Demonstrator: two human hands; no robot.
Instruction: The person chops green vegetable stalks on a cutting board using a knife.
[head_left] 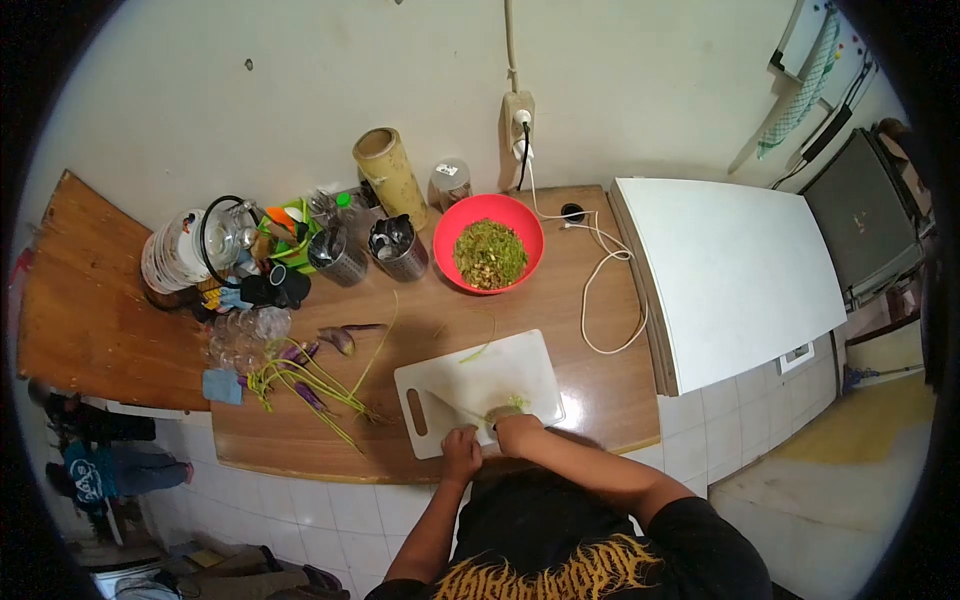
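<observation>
At the near edge of the white cutting board (pixel 535 350), my right hand (pixel 520 436) is closed round the handle of a knife. The knife blade (pixel 447 404) points left across the board and blends into its pale surface. My left hand (pixel 462 454) is closed at the board's front edge, left of the knife; what it holds, if anything, is hidden. A few chopped green bits (pixel 518 401) lie just beyond my right hand. One thin green strand (pixel 478 353) rests by the board's far edge.
Behind the board stands a red bowl (pixel 442 240) of chopped greens. Long green stalks (pixel 320 385) and purple eggplants (pixel 308 396) lie left. Utensil holders (pixel 401 258), a bamboo tube (pixel 390 175) and a jar (pixel 451 180) line the wall. A white cable (pixel 590 290) loops at right.
</observation>
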